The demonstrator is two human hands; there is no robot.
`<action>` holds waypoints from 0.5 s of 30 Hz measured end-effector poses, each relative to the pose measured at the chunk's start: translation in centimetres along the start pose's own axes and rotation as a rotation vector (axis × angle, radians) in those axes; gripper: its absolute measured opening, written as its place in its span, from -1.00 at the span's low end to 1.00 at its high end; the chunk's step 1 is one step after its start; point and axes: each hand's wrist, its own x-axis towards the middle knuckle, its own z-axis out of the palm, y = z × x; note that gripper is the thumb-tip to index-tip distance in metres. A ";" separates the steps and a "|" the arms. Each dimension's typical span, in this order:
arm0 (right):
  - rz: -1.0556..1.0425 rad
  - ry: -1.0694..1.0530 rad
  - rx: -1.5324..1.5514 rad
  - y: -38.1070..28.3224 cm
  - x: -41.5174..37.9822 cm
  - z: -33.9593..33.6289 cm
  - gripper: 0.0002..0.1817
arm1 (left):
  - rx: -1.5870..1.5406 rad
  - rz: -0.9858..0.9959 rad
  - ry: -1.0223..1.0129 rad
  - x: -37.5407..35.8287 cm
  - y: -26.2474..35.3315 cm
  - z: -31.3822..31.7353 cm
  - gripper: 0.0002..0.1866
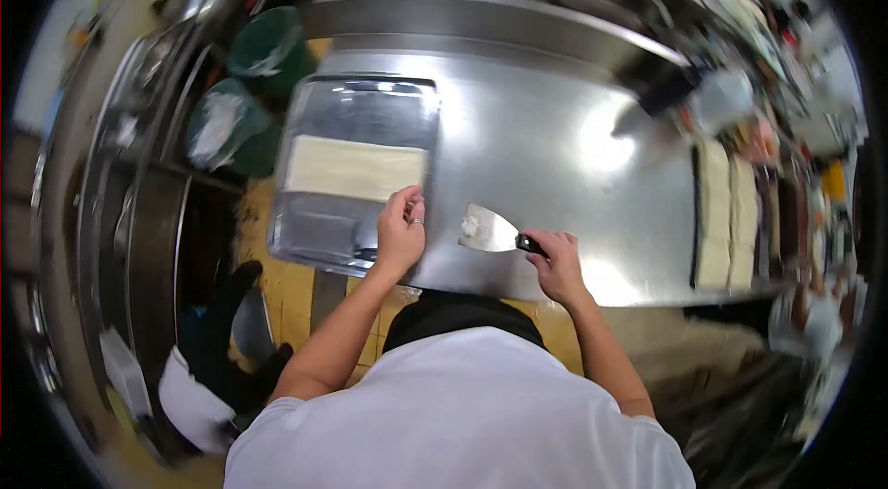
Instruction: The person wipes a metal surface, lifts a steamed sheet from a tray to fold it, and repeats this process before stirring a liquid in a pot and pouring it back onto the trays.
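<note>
In my right hand (559,265) is a putty-knife style scraper (496,235), gripped by its black handle. Its wide metal blade lies over the steel table, with a small white lump (470,226) on it. My left hand (400,228), a ring on one finger, is at the right side of a metal tray (319,237). Its fingers are curled together near the lower right corner of a pale, flat rectangular sheet like dough (347,165); anything between them is hidden. The sheet lies across the middle of the tray.
The steel table (536,137) has a raised back edge. Two long pale strips (726,216) lie at its right end, near a blurred clear container (721,100). Green bins (268,43) stand beyond the tray's left side. Another person (199,396) is at lower left.
</note>
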 end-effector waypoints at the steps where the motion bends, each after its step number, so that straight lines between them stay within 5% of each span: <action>1: -0.070 -0.034 0.010 -1.5 1.9 -0.1 -0.58 | -0.028 -0.064 0.072 0.0 -0.2 -2.4 -0.72; 7: -0.544 -0.294 0.120 -14.4 11.7 -0.4 -0.54 | -0.076 -0.159 0.480 -3.8 -4.3 -13.8 -0.66; 13: -1.053 -0.761 0.560 -28.4 20.9 3.2 -0.58 | -0.110 -0.269 0.605 -8.9 -8.0 -19.9 -0.68; 14: -0.941 -0.754 0.597 -29.6 23.7 5.9 -0.53 | -0.093 -0.283 0.610 -9.1 -8.0 -20.7 -0.68; 15: -0.600 -0.805 0.735 -31.0 27.5 9.2 -0.62 | -0.151 -0.274 0.621 -9.2 -7.1 -21.2 -0.69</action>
